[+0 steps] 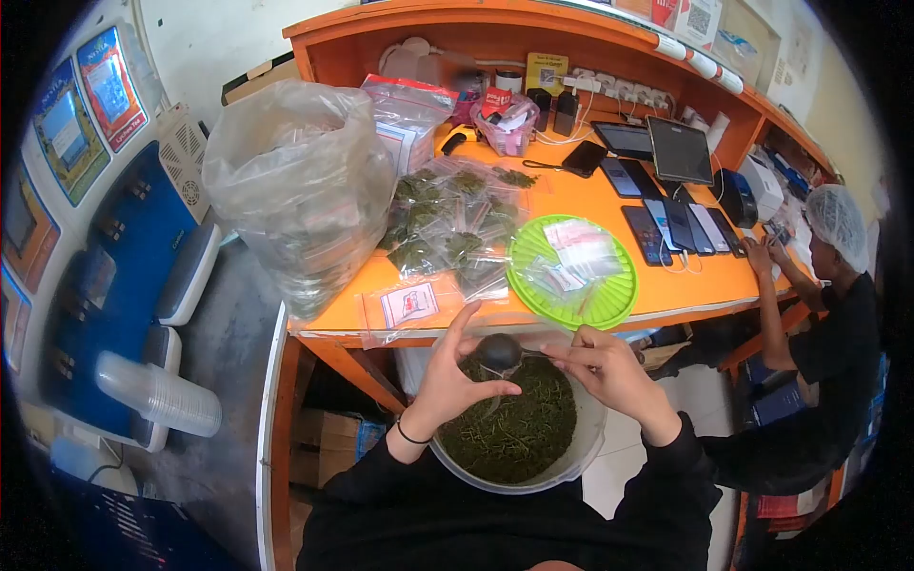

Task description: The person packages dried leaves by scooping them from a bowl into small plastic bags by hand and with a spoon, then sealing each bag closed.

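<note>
My left hand (446, 381) curves around what looks like a small clear plastic bag (497, 377), thumb and forefinger apart. A dark round scoop (500, 352) is at the bag, between my hands. My right hand (609, 373) is closed in a pinch beside it, apparently on the scoop's thin handle, which is hard to see. Below both hands, a whitish tub (592, 443) holds dark green dried leaves (509, 428) with stalky bits. On the orange table (357, 350) just beyond lie a lime-green round lid (619, 295) with empty-looking small bags (581, 249) and a labelled bag (409, 305).
A large clear sack (295, 181) stands at the left, beside a pile of leaf-filled bags (452, 224). Several phones (678, 224), a tablet (679, 150) and a pink basket (505, 133) sit farther back. Stacked plastic cups (157, 392) are left; a person (838, 324) in a hairnet is right.
</note>
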The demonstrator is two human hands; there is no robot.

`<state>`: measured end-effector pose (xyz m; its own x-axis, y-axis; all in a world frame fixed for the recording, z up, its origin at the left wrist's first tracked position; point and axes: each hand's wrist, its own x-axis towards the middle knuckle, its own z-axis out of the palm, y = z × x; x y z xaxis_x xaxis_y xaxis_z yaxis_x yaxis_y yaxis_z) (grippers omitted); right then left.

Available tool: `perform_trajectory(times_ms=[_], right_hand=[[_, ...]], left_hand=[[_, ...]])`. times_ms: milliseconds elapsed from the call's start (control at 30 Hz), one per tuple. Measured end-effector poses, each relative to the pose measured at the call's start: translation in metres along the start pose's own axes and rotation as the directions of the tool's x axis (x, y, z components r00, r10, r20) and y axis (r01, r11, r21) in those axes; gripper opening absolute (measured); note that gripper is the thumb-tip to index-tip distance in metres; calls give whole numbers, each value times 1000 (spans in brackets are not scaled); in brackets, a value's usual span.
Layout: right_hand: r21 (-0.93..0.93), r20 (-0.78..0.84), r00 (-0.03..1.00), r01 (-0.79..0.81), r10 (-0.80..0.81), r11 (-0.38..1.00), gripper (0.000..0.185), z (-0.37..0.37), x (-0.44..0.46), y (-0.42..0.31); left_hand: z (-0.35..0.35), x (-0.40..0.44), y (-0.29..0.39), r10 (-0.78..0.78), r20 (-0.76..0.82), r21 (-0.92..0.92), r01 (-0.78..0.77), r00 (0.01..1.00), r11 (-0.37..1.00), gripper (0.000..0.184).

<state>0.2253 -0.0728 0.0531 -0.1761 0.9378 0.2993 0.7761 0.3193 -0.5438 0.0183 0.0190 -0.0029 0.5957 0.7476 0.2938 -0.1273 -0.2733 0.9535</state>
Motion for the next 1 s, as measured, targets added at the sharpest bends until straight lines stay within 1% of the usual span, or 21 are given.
perform_trajectory(times_ms=[100, 133, 200, 233, 267, 300, 367, 433, 467, 533, 567, 600, 667, 700, 767, 800, 833, 867, 900, 967, 1000], right_hand=[[60, -40, 999, -19, 21, 998, 31, -6, -4, 0], [83, -59, 998, -28, 33, 996, 31, -9, -5, 1], [71, -102, 985, -132, 139, 989, 30, -16, -15, 9], [66, -124, 974, -183, 191, 981, 30, -19, -18, 9], [25, -59, 973, -220, 221, 975, 27, -25, -21, 5], [-56, 26, 982, -186, 187, 981, 27, -21, -25, 11], [-204, 197, 971, -98, 139, 974, 27, -10, -35, 27], [-215, -42, 999, 7, -16, 977, 29, 1, -18, 10], [-230, -161, 982, 57, -96, 972, 30, 9, -8, -2], [103, -179, 981, 90, -71, 991, 30, 23, 0, -25], [268, -185, 981, 106, -57, 957, 29, 27, 2, -32], [216, -153, 983, 139, -107, 967, 27, 33, 4, -33], [109, -84, 976, 211, -203, 971, 23, 44, 10, -27], [92, -135, 968, 224, -210, 970, 22, 44, 11, -26], [51, -233, 945, 249, -231, 967, 19, 40, 13, -20], [63, -253, 940, 254, -230, 965, 19, 40, 14, -18], [75, -274, 935, 255, -226, 964, 19, 39, 13, -15], [87, -296, 929, 256, -220, 963, 19, 39, 12, -13], [70, -297, 929, 253, -222, 965, 19, 38, 12, -10], [37, -299, 927, 248, -226, 968, 20, 35, 11, -5], [98, -286, 932, 260, -223, 961, 20, 32, 11, -5]], left_hand=[[-1, 0, -2, 19, -10, -2, -19, 1000, 1000, 108], [-1, 0, -2, 54, -14, 62, -53, 998, 997, 108], [-3, 0, -1, 122, -21, 190, -116, 992, 975, 108], [-2, -1, 1, 147, -43, 213, -135, 988, 968, 107], [-1, -1, 3, 173, -65, 235, -154, 983, 960, 107], [-1, -1, 4, 198, -84, 258, -171, 977, 951, 107], [0, -2, 0, 295, -115, 376, -233, 949, 897, 106], [1, -3, 1, 393, -125, 476, -292, 911, 829, 101], [3, -3, 3, 443, -126, 518, -322, 888, 793, 98], [4, -3, 5, 522, -99, 588, -373, 847, 718, 93], [3, -3, 6, 551, -73, 616, -397, 831, 680, 92], [3, -2, 6, 580, -46, 643, -420, 814, 640, 91], [3, -5, 10, 537, -35, 700, -363, 843, 615, 89], [2, -5, 11, 517, -32, 727, -335, 855, 599, 88], [5, -3, 11, 375, -160, 479, -261, 913, 838, 81], [7, -3, 11, 285, -202, 327, -210, 937, 921, 77], [6, -3, 4, 187, -156, 171, -159, 970, 972, 70], [3, -2, -7, 93, -92, 15, -92, 991, 996, 62], [1, -1, -10, 7, -11, -136, -9, 1000, 991, 55], [-4, -2, -11, -96, 57, -252, 107, 994, 962, 38], [-6, -2, -10, -145, 94, -305, 168, 985, 937, 30]])
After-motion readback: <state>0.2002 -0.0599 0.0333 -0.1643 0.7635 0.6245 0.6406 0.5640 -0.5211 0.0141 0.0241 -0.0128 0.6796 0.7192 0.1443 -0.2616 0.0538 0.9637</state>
